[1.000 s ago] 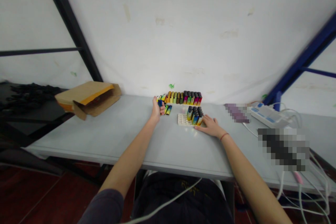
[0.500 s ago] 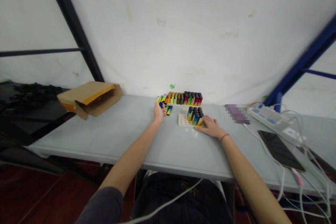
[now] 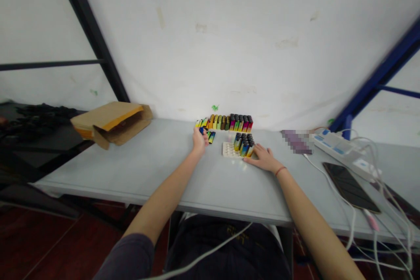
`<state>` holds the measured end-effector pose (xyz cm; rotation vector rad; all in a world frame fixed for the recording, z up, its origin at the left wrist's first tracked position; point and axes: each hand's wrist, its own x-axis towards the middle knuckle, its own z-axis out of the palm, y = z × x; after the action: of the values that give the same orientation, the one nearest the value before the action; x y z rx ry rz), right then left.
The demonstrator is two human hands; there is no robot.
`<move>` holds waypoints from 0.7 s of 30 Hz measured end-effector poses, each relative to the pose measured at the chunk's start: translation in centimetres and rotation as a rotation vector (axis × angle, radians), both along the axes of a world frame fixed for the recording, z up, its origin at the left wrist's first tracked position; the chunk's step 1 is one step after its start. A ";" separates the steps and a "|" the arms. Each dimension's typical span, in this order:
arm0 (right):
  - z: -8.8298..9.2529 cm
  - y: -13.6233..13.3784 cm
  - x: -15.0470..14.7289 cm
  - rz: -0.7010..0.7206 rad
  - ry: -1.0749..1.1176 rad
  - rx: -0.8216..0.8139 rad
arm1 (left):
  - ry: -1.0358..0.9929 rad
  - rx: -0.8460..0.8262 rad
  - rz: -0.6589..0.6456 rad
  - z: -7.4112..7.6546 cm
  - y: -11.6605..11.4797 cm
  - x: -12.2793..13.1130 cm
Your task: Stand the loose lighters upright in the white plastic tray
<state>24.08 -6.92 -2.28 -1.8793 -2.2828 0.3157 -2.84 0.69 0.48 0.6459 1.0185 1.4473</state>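
My left hand (image 3: 199,140) is closed round a lighter with a blue top (image 3: 201,131), near several loose lighters (image 3: 211,137) lying on the table. A white tray with holes (image 3: 227,149) stands in the middle, its right part filled with upright black-topped lighters (image 3: 244,143). Against the tray's right end rests my right hand (image 3: 262,157), fingers apart, holding nothing. Behind the tray, by the wall, are a block of black-topped lighters (image 3: 241,123) and a block of yellow and dark-topped ones (image 3: 219,122).
An open cardboard box (image 3: 114,120) lies at the left of the grey table (image 3: 131,175). To the right are a partly pixelated purple object (image 3: 297,141), a white power strip (image 3: 344,153), a black phone (image 3: 351,187) and tangled white cables (image 3: 377,223).
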 end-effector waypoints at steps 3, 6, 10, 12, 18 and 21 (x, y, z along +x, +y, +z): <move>0.1 0.0 0.0 0.005 0.008 -0.003 | -0.009 -0.014 -0.015 -0.2 0.1 0.0; 0.1 0.0 0.0 0.005 0.013 -0.007 | 0.012 0.009 -0.110 -0.6 0.1 0.4; 0.1 0.0 0.0 0.000 0.010 -0.014 | 0.236 0.261 -0.165 -1.3 -0.5 1.7; 0.0 0.1 0.0 -0.005 0.006 -0.016 | 0.423 0.471 -0.157 -1.6 -1.0 2.4; -0.2 0.1 0.0 0.000 0.005 0.000 | 0.791 0.868 -0.338 -2.6 -2.5 3.9; -0.2 0.1 0.1 -0.003 0.003 0.008 | 0.834 0.883 -0.430 -3.0 -2.9 4.3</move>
<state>24.14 -6.83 -2.52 -1.8766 -2.2762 0.3077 1.46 -2.22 -2.54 2.0940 0.7052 1.1908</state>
